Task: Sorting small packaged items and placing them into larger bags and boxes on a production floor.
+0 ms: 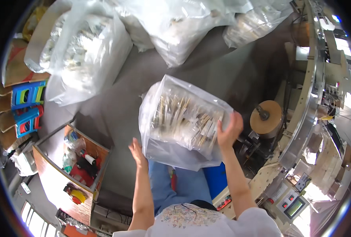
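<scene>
In front of my body is a large clear plastic bag (175, 156), its wide mouth turned up toward me. Inside lie many thin wooden sticks (179, 106), apparently in clear wrappers. My right hand (229, 132) grips the bag's right edge, thumb on the near side and fingers curled round behind. Beside the bag's lower left side is my left hand (137, 154), fingers stretched out and apart; whether it touches the plastic is hard to tell.
Full plastic bags (84, 51) stand on the floor ahead. At the right runs a long machine (298, 130) with a brown roll (267, 116). Left of me is a wooden cabinet (52, 173) with an open-topped compartment of tools. Blue bins (27, 94) stand farther left.
</scene>
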Motion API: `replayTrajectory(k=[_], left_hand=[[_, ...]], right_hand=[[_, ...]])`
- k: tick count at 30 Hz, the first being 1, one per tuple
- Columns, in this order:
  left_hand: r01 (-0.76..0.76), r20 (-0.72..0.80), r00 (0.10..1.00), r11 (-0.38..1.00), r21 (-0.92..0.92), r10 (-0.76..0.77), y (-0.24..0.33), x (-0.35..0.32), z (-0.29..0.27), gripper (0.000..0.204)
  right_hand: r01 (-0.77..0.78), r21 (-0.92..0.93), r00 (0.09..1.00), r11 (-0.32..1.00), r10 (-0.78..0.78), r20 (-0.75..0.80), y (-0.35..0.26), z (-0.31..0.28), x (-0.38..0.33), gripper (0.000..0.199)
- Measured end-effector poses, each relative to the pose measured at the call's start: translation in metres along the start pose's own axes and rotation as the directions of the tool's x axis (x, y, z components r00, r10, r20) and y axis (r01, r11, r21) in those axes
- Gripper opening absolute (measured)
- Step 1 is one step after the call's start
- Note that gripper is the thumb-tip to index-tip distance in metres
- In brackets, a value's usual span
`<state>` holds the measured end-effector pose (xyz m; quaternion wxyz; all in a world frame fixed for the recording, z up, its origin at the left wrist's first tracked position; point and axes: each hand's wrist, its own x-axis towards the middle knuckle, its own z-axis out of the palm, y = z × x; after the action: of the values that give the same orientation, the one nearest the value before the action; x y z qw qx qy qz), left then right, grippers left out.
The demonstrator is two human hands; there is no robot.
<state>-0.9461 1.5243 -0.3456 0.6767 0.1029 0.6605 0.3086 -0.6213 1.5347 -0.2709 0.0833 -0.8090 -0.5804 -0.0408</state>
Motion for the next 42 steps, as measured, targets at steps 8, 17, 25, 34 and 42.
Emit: replayTrajectory(k=[8, 17, 25, 34, 42], left_hand=[[-0.327, 0.273, 0.898, 0.107, 0.939, 0.345, 0.079, 0.066, 0.035, 0.041], [-0.111, -0.218, 0.931, 0.796, 0.595, 0.292, 0.14, -0.004, 0.199, 0.039], [-0.063, -0.242, 0.953, 0.902, 0.428, 0.182, 0.128, -0.012, 0.329, 0.036], [-0.33, 0.009, 0.938, 0.888, 0.321, 0.346, 0.135, 0.029, 0.325, 0.037], [0.142, -0.751, 0.66, 0.976, 0.166, 0.031, -0.009, -0.109, 0.011, 0.028]], right_hand=[[-0.335, 0.453, 0.932, 0.826, 0.221, 0.285, 0.125, 0.069, -0.061, 0.02], [-0.693, 0.695, 0.704, 0.19, 0.386, 0.596, 0.204, 0.082, 0.211, 0.015], [-0.204, 0.766, 0.962, 0.61, -0.023, 0.274, 0.221, 0.077, 0.484, 0.02], [0.61, 0.445, 0.779, 0.656, -0.599, -0.186, -0.175, -0.016, 0.491, 0.068], [0.476, 0.352, 0.873, 0.806, -0.48, -0.082, -0.189, 0.044, 0.595, 0.031]])
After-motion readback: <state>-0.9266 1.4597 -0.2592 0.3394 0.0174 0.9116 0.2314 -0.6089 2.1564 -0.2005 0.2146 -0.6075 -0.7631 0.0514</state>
